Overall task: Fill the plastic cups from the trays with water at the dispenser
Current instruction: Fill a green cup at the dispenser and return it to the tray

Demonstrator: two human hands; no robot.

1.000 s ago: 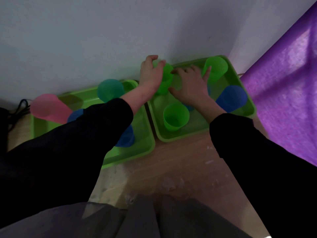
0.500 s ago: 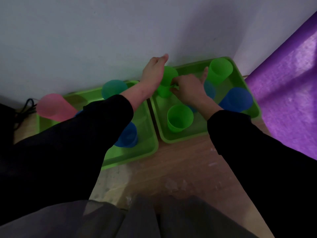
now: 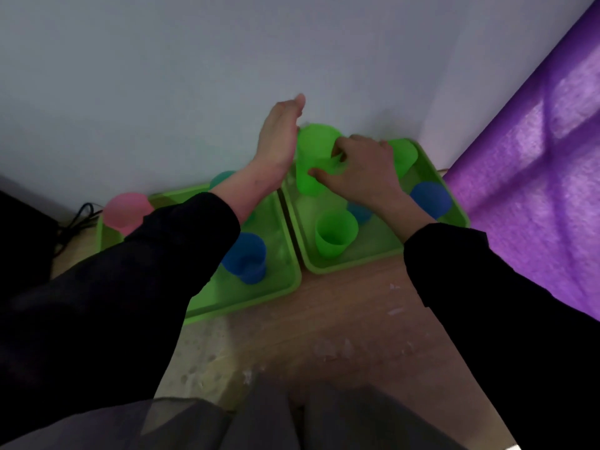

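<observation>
Nearest lies the pale wooden surface (image 3: 341, 313). On it, a short green plastic cup (image 3: 336, 233) stands upright at the front of the right-side green plastic tray (image 3: 350, 266), and a dark blue plastic cup (image 3: 246, 258) stands in the left-side green plastic tray (image 3: 259, 297). Further back, at the right-side tray's far left corner, the right hand (image 3: 360, 172) curls its fingers round the tall green plastic cup (image 3: 311, 154). This cup is mouth up with its long axis near upright. The left hand (image 3: 277, 141) lies against its left side; whether those fingers wrap behind, I cannot tell. A rounded blue plastic cup (image 3: 430, 198) sits just right of the wrist. The white wall (image 3: 194, 76) stands close behind, so lifting upward looks clearest. No dispenser shows.
</observation>
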